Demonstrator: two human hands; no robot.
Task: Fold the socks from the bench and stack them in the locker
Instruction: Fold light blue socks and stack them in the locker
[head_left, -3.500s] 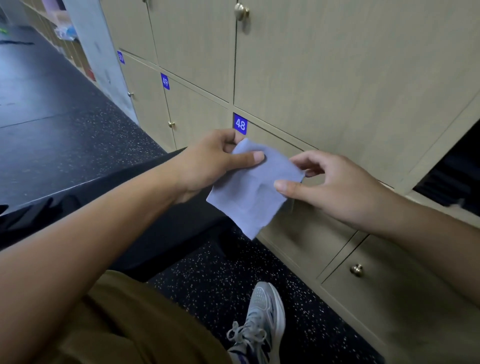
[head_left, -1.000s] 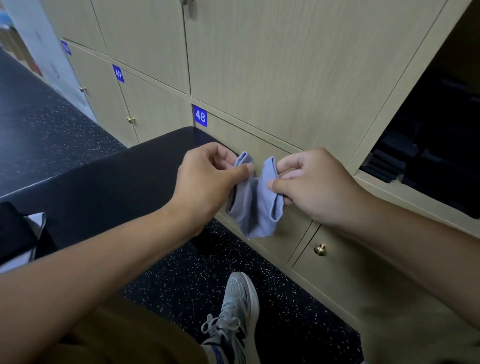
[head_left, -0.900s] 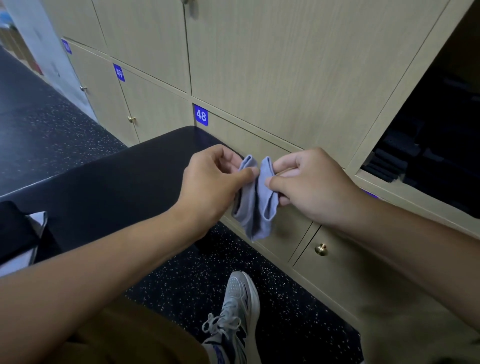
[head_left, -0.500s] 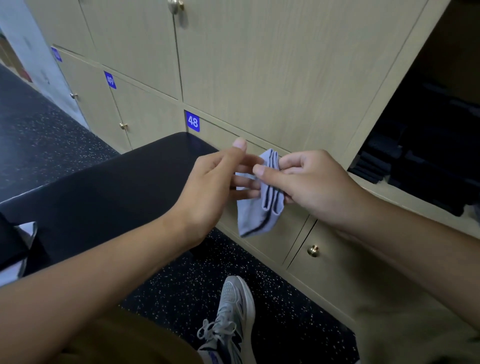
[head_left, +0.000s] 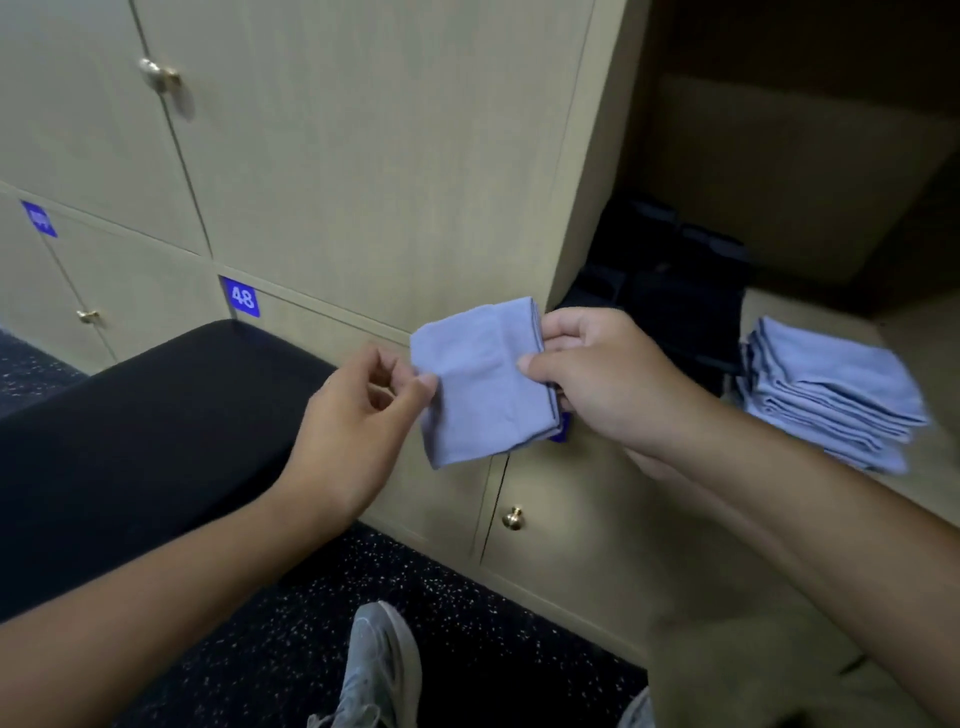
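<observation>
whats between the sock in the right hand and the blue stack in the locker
In the head view, the right hand gripping the folded blue sock, then folded black items on the locker shelf beside the stack of blue socks.

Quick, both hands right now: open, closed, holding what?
Left hand: fingers loosely curled, thumb tip at the folded sock's edge; a grip cannot be told.
Right hand: pinching the folded sock.

I see a plain pale blue sock (head_left: 480, 382), and the folded stack (head_left: 826, 395) in the locker matches it. The locker doors (head_left: 363, 156) are light beige wood-grain with brass knobs (head_left: 513, 518) and a blue number tag (head_left: 242, 297) in white digits. The desk (head_left: 135, 426) is solid black; the floor (head_left: 467, 639) is black, speckled white. My shoe (head_left: 382, 670) is grey.
</observation>
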